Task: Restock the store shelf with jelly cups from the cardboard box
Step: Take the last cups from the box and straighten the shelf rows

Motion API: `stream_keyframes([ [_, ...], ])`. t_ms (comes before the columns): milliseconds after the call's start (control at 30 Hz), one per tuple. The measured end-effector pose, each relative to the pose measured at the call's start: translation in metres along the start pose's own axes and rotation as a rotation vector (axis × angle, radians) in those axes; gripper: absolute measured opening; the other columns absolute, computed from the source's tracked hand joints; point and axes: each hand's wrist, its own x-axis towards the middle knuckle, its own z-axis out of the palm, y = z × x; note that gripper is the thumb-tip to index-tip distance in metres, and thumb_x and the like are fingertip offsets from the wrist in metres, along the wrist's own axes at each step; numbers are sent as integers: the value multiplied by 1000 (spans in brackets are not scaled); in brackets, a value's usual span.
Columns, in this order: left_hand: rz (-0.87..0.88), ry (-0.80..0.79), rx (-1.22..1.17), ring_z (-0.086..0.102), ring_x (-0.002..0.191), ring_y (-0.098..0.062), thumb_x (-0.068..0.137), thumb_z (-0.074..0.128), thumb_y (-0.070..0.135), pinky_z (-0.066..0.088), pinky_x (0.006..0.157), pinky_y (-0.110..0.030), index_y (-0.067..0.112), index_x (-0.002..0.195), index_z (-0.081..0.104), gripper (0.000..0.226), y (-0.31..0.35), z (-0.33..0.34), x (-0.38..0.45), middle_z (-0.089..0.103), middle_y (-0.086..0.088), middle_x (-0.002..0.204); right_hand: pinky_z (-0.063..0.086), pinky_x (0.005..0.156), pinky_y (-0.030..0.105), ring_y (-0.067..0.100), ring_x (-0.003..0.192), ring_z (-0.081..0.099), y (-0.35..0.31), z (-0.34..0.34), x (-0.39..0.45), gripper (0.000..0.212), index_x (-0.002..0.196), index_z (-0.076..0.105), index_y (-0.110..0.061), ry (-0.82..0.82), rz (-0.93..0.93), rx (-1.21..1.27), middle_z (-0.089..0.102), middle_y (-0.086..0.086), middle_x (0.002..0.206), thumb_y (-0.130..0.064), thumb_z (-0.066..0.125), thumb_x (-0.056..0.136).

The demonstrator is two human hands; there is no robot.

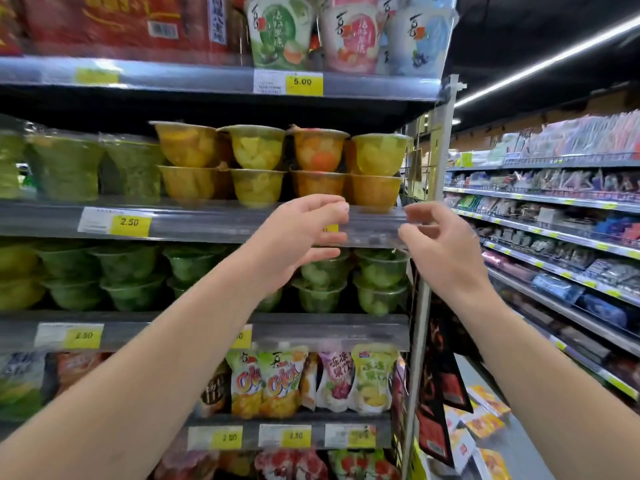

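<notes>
Yellow and orange jelly cups (284, 164) stand stacked two high on the middle shelf (207, 221), right of green wrapped cups (65, 168). Green jelly cups (379, 282) fill the shelf below. My left hand (301, 237) hovers in front of the shelf's clear price rail, fingers loosely curled and holding nothing. My right hand (440, 244) is beside it at the shelf's right end, fingers also loosely curled and empty. Neither hand touches a cup. The cardboard box is out of view.
Tall jelly pouches (343, 32) sit on the top shelf, fruit pouches (311, 379) on the lower one. A metal upright (429, 237) ends the shelf unit. To the right an aisle runs past another stocked shelf wall (554, 209).
</notes>
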Motion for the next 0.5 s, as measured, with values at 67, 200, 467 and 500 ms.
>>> stream_keyframes([
  [67,19,17,-21,68,108,-20,100,57,32,57,94,-38,27,113,62,15,13,1,11,67,-1,122,47,80,21,1,100,60,-12,-5,18,26,117,62,-24,11,18,37,63,-14,108,-24,61,91],
  [200,-23,39,-95,64,112,-24,98,58,41,55,97,-40,18,137,54,46,30,11,35,60,-7,134,44,101,36,12,113,56,-25,-7,52,40,129,55,-25,5,96,75,60,-9,122,-34,59,90],
  [467,-107,28,-238,55,127,-33,96,55,51,51,98,-39,15,147,43,63,44,26,56,48,-17,148,46,99,49,25,116,54,-30,7,91,80,140,45,-25,-110,261,194,57,4,133,-62,55,70],
  [500,-116,21,-251,55,126,-34,96,55,52,51,98,-39,16,147,43,64,44,26,57,48,-17,148,47,98,48,24,115,56,-26,8,97,85,137,46,-27,-114,266,233,58,4,132,-66,55,62],
])
